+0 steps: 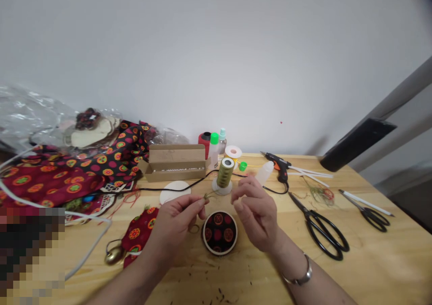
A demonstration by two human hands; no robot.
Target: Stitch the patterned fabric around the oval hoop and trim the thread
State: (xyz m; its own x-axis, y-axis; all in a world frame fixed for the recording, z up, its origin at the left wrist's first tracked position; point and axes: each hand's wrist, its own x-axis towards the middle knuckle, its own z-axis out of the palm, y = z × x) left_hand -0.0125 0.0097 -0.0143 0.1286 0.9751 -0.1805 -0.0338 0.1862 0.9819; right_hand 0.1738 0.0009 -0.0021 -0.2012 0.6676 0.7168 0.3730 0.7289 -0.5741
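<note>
My left hand point(182, 217) is closed in a pinch on a small knotted bit of olive green thread point(206, 197). To its right my right hand point(256, 212) hangs with fingers curled inward; whatever they hold, if anything, is too fine or hidden to make out. Between and just beyond the hands stands a spool of olive green thread point(224, 175) on a white base. A round piece point(219, 234) covered in dark patterned fabric with a pale rim lies below the hands. Patterned red fabric point(140, 229) with a brass bell point(114, 254) sits left of my left forearm.
Large black scissors point(319, 228) and smaller scissors point(369, 215) lie at right. Behind are a glue gun point(280, 164), a white bottle point(264, 173), a green-capped bottle point(213, 152) and an open cardboard box point(175, 167). Patterned cloth point(101, 161) heaps at left; a white cable point(89, 251) crosses there.
</note>
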